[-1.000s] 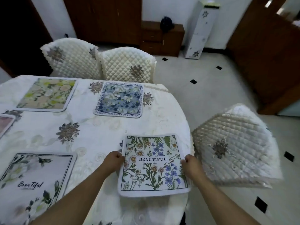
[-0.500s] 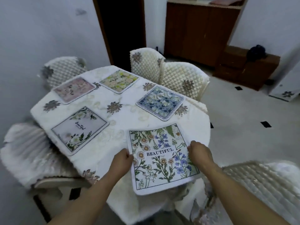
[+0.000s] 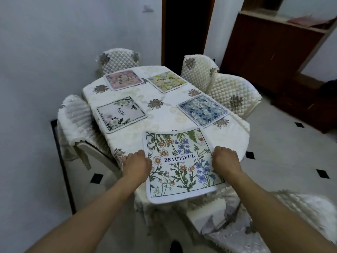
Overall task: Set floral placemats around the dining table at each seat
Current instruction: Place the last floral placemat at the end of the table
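Left hand and right hand each pinch a side edge of the BEAUTIFUL placemat at the dining table's 6 o'clock end.

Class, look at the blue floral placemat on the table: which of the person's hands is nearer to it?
Right. The right hand grips the BEAUTIFUL placemat just below the blue placemat; the left hand is farther across, on the opposite edge.

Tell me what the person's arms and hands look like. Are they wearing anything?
Both forearms are bare as far as the picture shows: no sleeves in view. The left hand and right hand wear no gloves, and no watch, bracelet or ring shows on the sides we can see. The fingers are curled, so their undersides are hidden.
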